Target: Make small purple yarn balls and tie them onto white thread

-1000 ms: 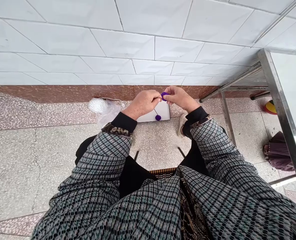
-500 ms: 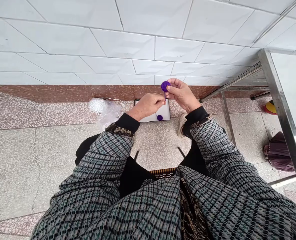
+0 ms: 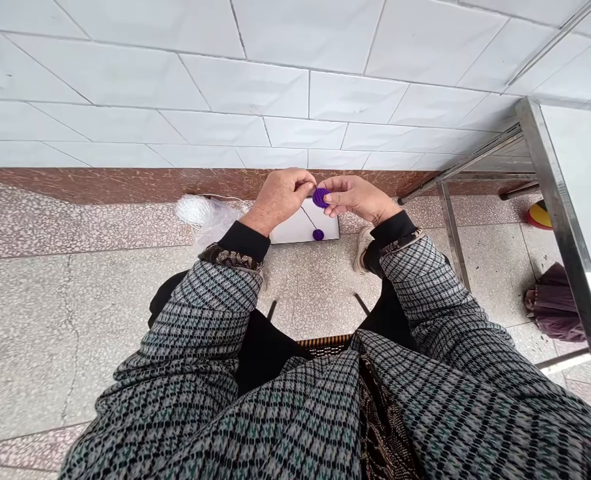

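Between the fingers of my right hand [image 3: 358, 199] is a small ball of purple yarn [image 3: 320, 197]. My left hand [image 3: 282, 197] is just to its left, thumb and forefinger pinched on a strand of yarn beside the ball. Below the hands a shallow white box [image 3: 295, 230] with a dark rim lies on the floor, partly covered by my left hand. A second purple yarn ball [image 3: 318, 235] rests in it, and a dark strand [image 3: 308, 217] runs up from that ball towards my left hand.
White yarn [image 3: 194, 211] and a clear plastic bag [image 3: 218, 230] lie left of the box, near the tiled wall [image 3: 275, 93]. At right stands a metal-framed table [image 3: 558, 200], with a folded purple umbrella-like thing [image 3: 555, 303] and a red-yellow object [image 3: 540, 215] by it.
The yarn ball in my right hand has come down and a little left. My left hand has risen from below the ball to its upper left side. More of the strand in the box shows.
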Tool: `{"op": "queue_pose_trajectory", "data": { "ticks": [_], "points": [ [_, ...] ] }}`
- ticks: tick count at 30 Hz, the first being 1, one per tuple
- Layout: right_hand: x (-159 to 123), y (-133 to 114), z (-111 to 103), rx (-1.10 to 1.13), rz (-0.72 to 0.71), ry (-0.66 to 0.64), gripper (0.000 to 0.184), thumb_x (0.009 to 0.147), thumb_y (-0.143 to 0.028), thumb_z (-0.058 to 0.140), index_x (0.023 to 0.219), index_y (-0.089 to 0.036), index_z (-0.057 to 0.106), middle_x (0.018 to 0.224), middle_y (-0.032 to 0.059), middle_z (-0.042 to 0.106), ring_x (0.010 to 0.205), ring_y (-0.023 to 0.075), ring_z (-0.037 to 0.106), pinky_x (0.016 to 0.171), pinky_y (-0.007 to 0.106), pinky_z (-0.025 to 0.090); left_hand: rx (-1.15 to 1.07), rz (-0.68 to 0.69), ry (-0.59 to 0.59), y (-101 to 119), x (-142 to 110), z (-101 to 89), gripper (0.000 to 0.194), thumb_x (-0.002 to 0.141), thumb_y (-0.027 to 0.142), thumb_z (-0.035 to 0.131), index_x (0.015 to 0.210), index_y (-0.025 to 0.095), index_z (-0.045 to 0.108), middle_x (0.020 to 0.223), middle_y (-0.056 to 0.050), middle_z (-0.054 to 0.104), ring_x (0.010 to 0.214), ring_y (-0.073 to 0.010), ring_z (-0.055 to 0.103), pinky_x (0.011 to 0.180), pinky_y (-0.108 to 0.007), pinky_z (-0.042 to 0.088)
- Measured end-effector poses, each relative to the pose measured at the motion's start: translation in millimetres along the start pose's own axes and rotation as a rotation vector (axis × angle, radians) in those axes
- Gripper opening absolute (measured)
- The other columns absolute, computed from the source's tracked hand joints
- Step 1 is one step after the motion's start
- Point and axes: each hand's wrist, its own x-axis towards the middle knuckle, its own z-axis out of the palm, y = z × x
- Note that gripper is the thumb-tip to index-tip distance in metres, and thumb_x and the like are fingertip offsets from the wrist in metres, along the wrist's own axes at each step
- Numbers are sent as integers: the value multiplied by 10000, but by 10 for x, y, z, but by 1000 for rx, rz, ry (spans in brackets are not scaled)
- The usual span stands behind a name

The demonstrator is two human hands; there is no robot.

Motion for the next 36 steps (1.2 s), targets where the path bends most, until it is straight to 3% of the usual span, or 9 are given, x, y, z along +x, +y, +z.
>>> {"op": "queue_pose_trajectory", "data": {
  "ticks": [4, 9, 13, 19, 23, 27, 36],
  "points": [
    [3, 7, -1, 39, -30, -43, 293, 825, -224, 926, 1037, -164, 734, 852, -11, 747, 702, 91, 703, 717, 213, 628, -58, -27, 10, -33, 31, 76, 186, 943, 243, 598, 896, 182, 767, 820, -32, 763, 797, -184, 655, 786, -309, 534],
    [33, -11, 23, 94, -90, 109, 344, 838, -195, 915, 1107, -165, 702, 896, -9, 742, 731, 92, 727, 734, 208, 627, -65, -67, 6, -20, 39, 153, 213, 953, 297, 631, 816, 181, 746, 715, -14, 718, 718, -172, 611, 718, -297, 499],
    [78, 1, 12, 102, -116, 231, 312, 889, -176, 876, 1142, -176, 694, 884, -13, 729, 750, 98, 731, 748, 211, 629, -51, 9, -75, 6, 3, 212, 253, 965, 334, 635, 783, 194, 741, 698, -13, 713, 700, -175, 615, 709, -298, 504],
    [180, 110, -54, -99, -107, 362, 210, 897, -66, 834, 949, -171, 660, 755, -16, 688, 662, 96, 662, 661, 205, 593, 34, 149, -221, -21, -30, 207, 200, 940, 245, 622, 807, 199, 763, 856, -58, 777, 845, -214, 715, 850, -345, 555],
    [152, 113, -50, -226, 1, 245, 223, 876, -42, 864, 862, -169, 681, 713, 2, 691, 613, 102, 642, 593, 207, 586, 96, 114, -112, -32, -10, 107, 188, 948, 209, 606, 869, 192, 776, 932, -77, 781, 904, -235, 718, 897, -380, 559],
    [66, 41, -4, -134, 58, 106, 159, 902, -84, 863, 930, -168, 731, 779, 19, 739, 650, 116, 702, 620, 220, 627, 65, 89, -36, -2, 13, 28, 153, 940, 186, 616, 881, 185, 757, 954, -67, 778, 917, -225, 704, 917, -380, 556],
    [23, 13, 17, 4, 12, 66, 254, 841, -99, 863, 1024, -170, 703, 901, 5, 751, 701, 97, 711, 720, 235, 647, -83, -85, 9, 13, 34, 87, 139, 944, 163, 609, 930, 186, 745, 814, -22, 738, 744, -168, 635, 750, -306, 532]
  ]
}}
